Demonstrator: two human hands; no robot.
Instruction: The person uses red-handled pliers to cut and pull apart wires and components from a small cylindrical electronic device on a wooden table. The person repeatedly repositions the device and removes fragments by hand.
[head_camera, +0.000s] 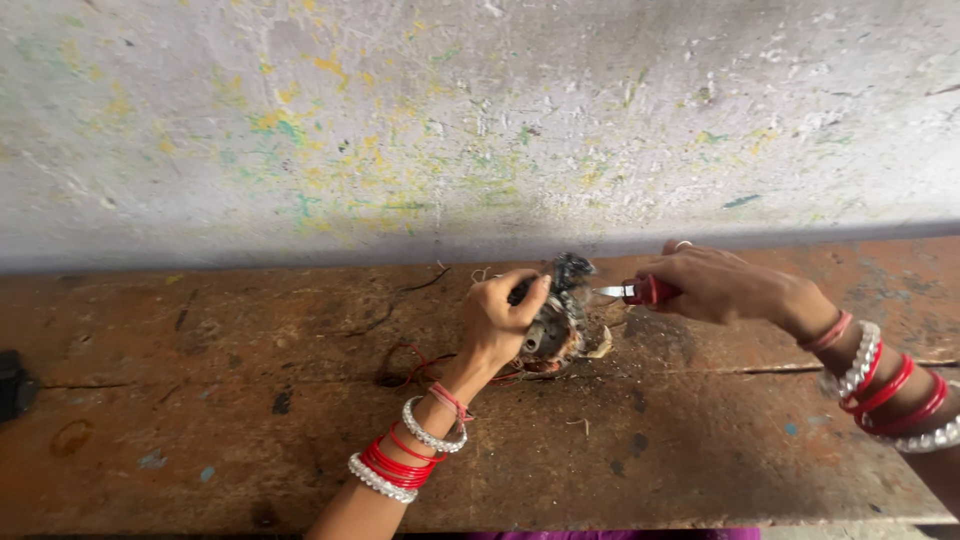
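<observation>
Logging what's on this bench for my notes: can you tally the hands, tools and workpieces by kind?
Hands: 2, left hand and right hand
Red-handled pliers: 1, in the right hand
Dirty metal part with a charred top: 1, held by the left hand on the wooden bench
Loose red wire: 1
Total: 5

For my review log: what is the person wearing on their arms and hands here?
Both forearms are bare, with no sleeves. The left hand has a wrist stacked with thin red bangles, silvery beaded bangles and a red thread. The right hand wears a pale ring; its wrist carries a pinkish band and alternating red and silvery bangles.
</observation>
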